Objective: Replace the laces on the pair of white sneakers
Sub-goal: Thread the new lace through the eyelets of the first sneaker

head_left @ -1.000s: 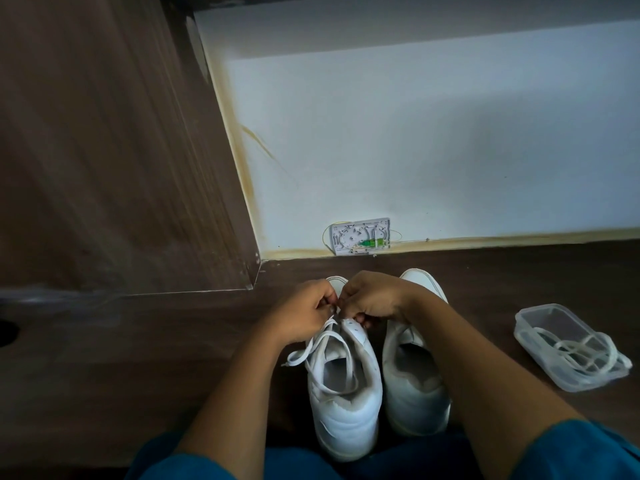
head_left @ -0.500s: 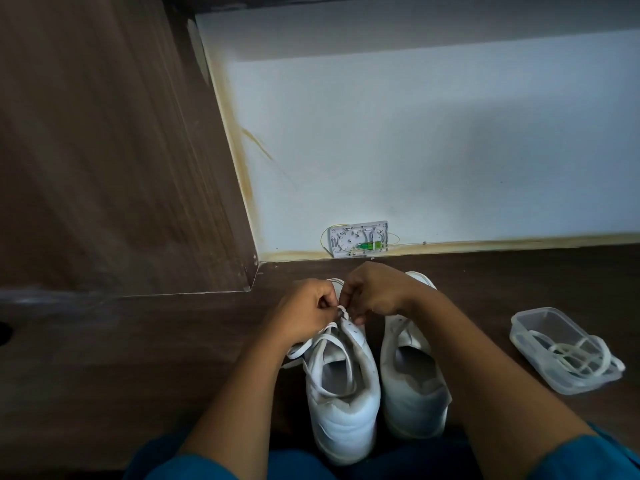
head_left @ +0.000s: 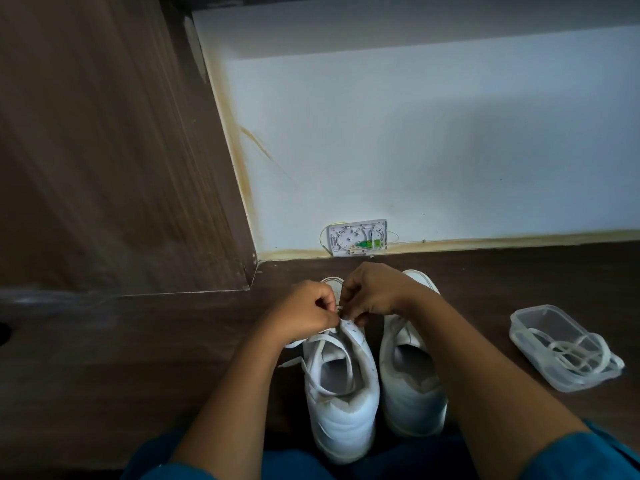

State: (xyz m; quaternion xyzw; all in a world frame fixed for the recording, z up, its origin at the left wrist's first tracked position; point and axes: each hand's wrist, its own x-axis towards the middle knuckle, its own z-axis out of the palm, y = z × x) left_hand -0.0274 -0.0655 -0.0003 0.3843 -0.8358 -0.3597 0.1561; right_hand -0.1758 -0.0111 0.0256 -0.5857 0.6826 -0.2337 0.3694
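Note:
Two white sneakers stand side by side on the dark floor, heels toward me. The left sneaker (head_left: pixel 341 407) carries a white lace (head_left: pixel 313 358) that loops loosely over its opening. My left hand (head_left: pixel 306 315) and my right hand (head_left: pixel 372 292) meet over its eyelets, and each pinches the lace with curled fingers. The right sneaker (head_left: pixel 410 386) shows no lace across its opening; my right wrist covers its front part.
A clear plastic container (head_left: pixel 540 323) holding a coiled white lace (head_left: pixel 581 355) sits on the floor at the right. A white wall box (head_left: pixel 356 236) with a green part sits at the skirting. A wooden panel (head_left: pixel 104 150) rises on the left.
Both hands have stayed together over the left sneaker's eyelets, shifting slightly toward the toe while working the lace. The view has tilted a little.

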